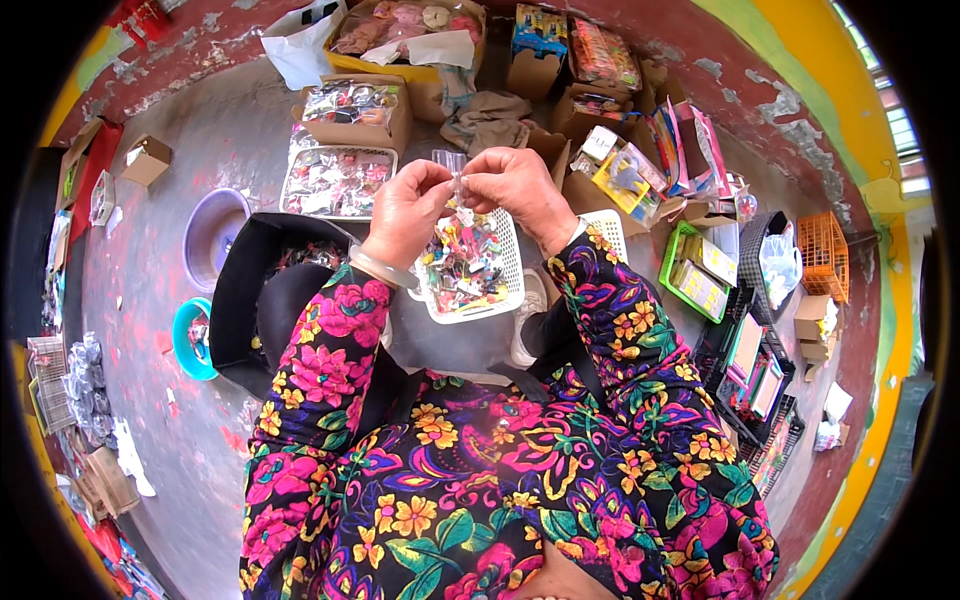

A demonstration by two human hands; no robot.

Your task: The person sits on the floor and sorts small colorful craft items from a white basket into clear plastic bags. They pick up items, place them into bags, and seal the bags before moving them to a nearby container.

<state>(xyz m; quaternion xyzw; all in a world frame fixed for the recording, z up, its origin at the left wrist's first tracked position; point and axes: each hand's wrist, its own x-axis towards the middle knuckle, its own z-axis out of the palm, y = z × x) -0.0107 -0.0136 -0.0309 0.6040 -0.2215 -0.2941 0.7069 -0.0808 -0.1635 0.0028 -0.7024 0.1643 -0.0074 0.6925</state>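
Note:
A small clear plastic bag [449,160] is pinched at its edges between my two hands, held up above a basket. My left hand [408,212] is closed on its left side, with thumb and fingertips together. My right hand [522,196] grips the other side, fingers bent and close to the left fingertips. Whether anything is inside the bag is hard to make out. Just below is a white plastic basket [513,265] with many small colourful packaged pieces [465,262], too small to name. My left wrist partly covers its left edge.
At my left stand an open black box [232,335], a purple basin [217,238] and a turquoise basin [183,345]. Ahead are a white tray [287,190] of packets and a cardboard box [400,122]. Rightward sit a green basket [672,262] and an orange crate [824,256].

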